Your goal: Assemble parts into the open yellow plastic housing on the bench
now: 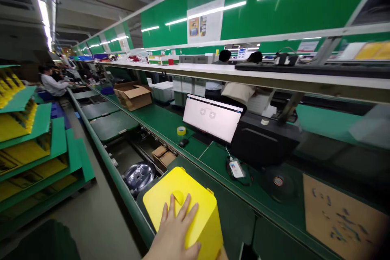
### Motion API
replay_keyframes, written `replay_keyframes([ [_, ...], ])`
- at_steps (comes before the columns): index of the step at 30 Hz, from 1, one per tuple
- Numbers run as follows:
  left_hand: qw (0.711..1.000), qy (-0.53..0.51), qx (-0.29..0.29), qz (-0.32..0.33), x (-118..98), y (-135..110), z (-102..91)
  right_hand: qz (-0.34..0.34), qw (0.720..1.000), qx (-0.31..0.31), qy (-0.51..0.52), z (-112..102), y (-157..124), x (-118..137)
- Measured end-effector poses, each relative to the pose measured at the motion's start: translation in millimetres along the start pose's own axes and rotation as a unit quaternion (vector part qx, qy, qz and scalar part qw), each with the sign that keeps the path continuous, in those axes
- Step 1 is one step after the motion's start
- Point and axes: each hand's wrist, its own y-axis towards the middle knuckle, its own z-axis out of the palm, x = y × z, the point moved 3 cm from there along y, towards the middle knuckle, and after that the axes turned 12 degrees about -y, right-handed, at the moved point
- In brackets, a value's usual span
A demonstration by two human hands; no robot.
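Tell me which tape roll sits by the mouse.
The yellow roll beside the mouse, left of the monitor. The other roll is white, on the black case right of the monitor.

Bench: a lit computer screen (212, 118) stands on the green workbench (161, 120), a yellow tape roll (181, 130) and black mouse (183, 142) just beside it.
Farther along: an open cardboard box (132, 96).
Left side: stacked green-and-yellow trays (33, 146).
Far end: a seated person (53, 84) in white.

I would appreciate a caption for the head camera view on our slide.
Left hand spread on a yellow box at a green assembly line.
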Motion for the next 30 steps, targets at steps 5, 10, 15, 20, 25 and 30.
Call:
replay_keyframes([
  [5,0.999,0.033,-0.032,0.016,-3.2,-0.9,33.1,0.018,0.998,-0.028,0.044,-26.9,-21.1,-1.7],
  [10,0.995,0.064,-0.051,0.049,-1.9,-2.3,76.8,0.017,0.997,-0.013,0.076,-64.2,-71.4,-6.7],
  [15,0.984,0.070,-0.129,0.098,0.1,-6.4,91.5,-0.037,0.948,0.020,-0.316,-53.7,-108.1,-7.9],
  [20,0.976,-0.041,-0.173,0.128,16.0,-7.1,81.6,-0.034,0.687,0.064,-0.723,-11.3,-106.2,-29.1],
  [25,0.900,-0.235,-0.363,0.044,78.8,-32.3,58.7,-0.005,0.580,0.083,-0.811,-9.7,-89.7,-55.3],
  [30,0.889,-0.269,-0.319,-0.189,171.8,-88.4,104.0,0.016,0.536,0.095,-0.839,-16.8,-90.1,-62.0],
])
